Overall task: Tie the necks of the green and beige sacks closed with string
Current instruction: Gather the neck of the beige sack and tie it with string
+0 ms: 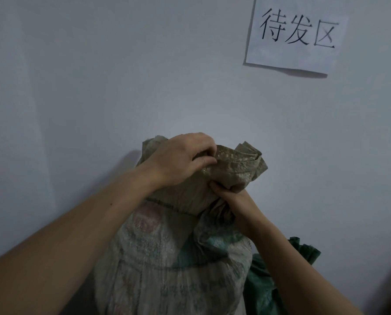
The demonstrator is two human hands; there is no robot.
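The beige woven plastic sack (167, 269) stands against the wall, with a green woven sack (265, 280) just beside it. The left hand (181, 160) curls its fingers over the gathered neck (231, 169), and the right hand (235, 201) pinches the cloth below. No string shows, so a loosened grip may let the bunch spread open. The pale grey wall (121, 76) carries a white paper sign (297, 35). The floor is hidden.

wall (144, 76) close behind beige sack (167, 269), green sack (265, 289) crowds its right (low), open room left
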